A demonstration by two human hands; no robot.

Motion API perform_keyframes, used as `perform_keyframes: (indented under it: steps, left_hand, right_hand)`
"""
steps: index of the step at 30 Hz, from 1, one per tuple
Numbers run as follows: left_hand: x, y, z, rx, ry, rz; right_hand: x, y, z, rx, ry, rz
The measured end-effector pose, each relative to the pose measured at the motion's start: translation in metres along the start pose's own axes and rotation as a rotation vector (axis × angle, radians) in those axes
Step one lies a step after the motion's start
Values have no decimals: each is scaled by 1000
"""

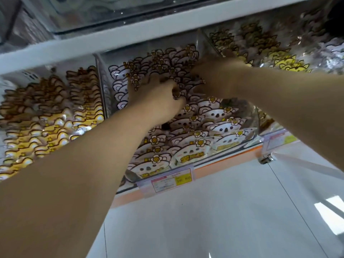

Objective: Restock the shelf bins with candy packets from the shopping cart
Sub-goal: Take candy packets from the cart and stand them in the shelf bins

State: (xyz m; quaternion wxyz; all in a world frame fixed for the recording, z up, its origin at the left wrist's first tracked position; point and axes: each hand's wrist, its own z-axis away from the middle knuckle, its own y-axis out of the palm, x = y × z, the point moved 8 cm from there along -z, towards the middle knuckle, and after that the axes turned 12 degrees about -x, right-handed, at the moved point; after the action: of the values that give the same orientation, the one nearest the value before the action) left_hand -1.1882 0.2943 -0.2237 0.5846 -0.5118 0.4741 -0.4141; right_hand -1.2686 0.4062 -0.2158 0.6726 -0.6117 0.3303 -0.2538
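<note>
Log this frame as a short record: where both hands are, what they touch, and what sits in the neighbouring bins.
left hand: in the middle clear plastic bin, fingers curled round white koala-shaped candy packets
right hand: same bin, further back, on the packets; grip too blurred to tell
left bin: yellow-and-brown candy packets
right bin: yellow cat-shaped candy packets
shelf edge: pink-and-yellow price tag
shopping cart: not in view

An upper shelf (pixel 130 35) overhangs the packed koala packets (pixel 191 144), with clear dividers (pixel 101 88) walling both sides.
</note>
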Motion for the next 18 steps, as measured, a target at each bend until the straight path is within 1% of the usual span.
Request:
perform_keyframes:
  steps: [2,5,8,11,13,14,15,16,18]
  left_hand:
    - [-1,5,5,46,10,-39]
    - [-2,7,14,48,44,-100]
    - [-5,2,18,-39,78,-133]
    - [-11,-3,32,-179,124,-124]
    - [-5,-13,28,-300,74,21]
    - [3,-19,18,-371,30,101]
    - [11,-23,4,-421,-4,128]
    - [17,-23,-10,-425,-35,128]
    - [25,-10,-35,-308,-78,108]
  right_hand:
    - [1,-4,2,-21,20,1]
    - [8,-10,12,-156,31,-3]
    - [11,-15,30,-276,24,60]
    - [15,-13,43,-311,-46,112]
    - [17,-17,36,-371,-56,-13]
    - [17,-18,27,-397,-22,-108]
    - [17,-17,15,-414,18,-196]
    - [18,-14,0,-414,49,-265]
    - [20,-1,-25,-320,88,-322]
